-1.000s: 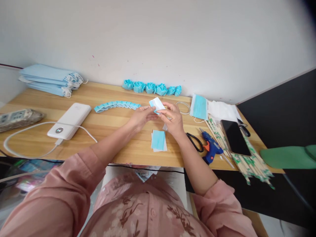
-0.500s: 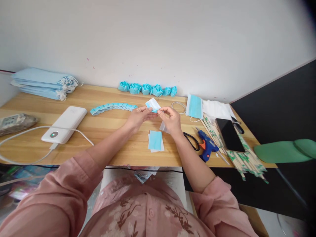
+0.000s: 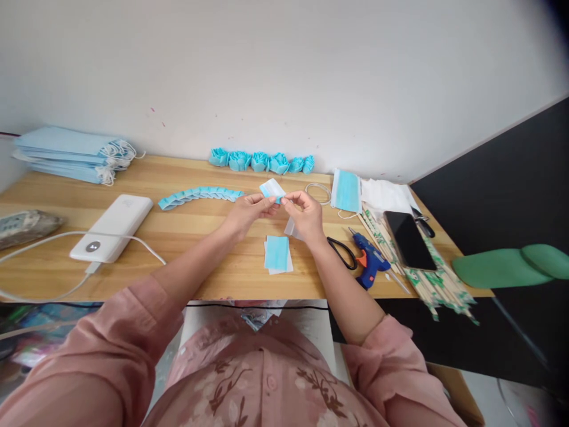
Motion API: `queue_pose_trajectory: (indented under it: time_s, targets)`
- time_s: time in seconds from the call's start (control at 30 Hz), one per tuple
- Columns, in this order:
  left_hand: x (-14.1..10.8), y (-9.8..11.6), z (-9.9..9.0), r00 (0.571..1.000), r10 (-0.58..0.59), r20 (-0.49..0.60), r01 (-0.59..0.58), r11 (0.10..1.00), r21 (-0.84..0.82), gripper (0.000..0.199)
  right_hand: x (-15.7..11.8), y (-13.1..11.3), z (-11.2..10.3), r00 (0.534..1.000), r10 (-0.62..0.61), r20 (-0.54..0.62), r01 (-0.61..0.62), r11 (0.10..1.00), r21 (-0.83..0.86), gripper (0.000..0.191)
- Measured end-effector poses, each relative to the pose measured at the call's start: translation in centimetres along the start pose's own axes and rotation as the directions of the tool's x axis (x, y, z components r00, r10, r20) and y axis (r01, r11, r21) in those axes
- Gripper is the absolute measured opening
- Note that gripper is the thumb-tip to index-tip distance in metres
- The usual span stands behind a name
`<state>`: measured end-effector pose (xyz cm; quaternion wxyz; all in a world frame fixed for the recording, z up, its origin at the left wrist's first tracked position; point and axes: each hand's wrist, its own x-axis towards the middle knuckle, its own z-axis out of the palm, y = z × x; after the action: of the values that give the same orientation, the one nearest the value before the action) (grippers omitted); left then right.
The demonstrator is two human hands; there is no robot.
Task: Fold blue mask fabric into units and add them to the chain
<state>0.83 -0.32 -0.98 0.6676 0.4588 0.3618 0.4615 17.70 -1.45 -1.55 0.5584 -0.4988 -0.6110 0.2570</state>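
Between my hands is a small piece of blue-and-white mask fabric (image 3: 272, 188), its lower edge folded over to show blue. My left hand (image 3: 253, 212) pinches the fold from the left with thumb and fingers. From the right, my right hand (image 3: 306, 214) pinches the other end of the same edge. Below them on the table lie cut squares of blue and white mask fabric (image 3: 277, 254). An arc of overlapping folded blue pieces (image 3: 200, 194) reaches to just behind my left hand. A row of blue fabric flowers (image 3: 260, 161) stands at the back along the wall.
A stack of face masks (image 3: 66, 153) and a cabled white power bank (image 3: 113, 228) are on the left. At right lie a blue glue gun (image 3: 370, 258), black-handled scissors (image 3: 341, 253), a mask (image 3: 347, 191), a phone (image 3: 409, 240), wrapped sticks (image 3: 440, 290) and a green bottle (image 3: 498, 267).
The view has shifted slightly, so the table's things appear a little further left. Both hands keep their pinch on the fabric piece, with hardly any movement of the fingers.
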Motion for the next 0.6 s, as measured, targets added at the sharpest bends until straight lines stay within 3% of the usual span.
queue_pose_trajectory:
  time_s: [0.27, 0.5, 0.6]
  targets:
    - [-0.13, 0.10, -0.02, 0.999, -0.005, -0.051, 0.010, 0.996, 0.094, 0.037, 0.00, 0.03, 0.12, 1.000, 0.012, -0.002, -0.012, 0.999, 0.032, 0.018]
    - [-0.04, 0.31, -0.11, 0.998, -0.013, -0.067, 0.019, 0.996, 0.088, 0.033, 0.04, 0.36, -0.30, 0.995, 0.099, 0.004, -0.098, 0.982, 0.162, 0.038]
    - [-0.10, 0.48, -0.04, 0.998, -0.016, -0.053, 0.023, 0.991, 0.131, 0.031, 0.17, 0.27, -0.35, 0.990, 0.123, 0.074, -0.136, 0.966, 0.218, 0.050]
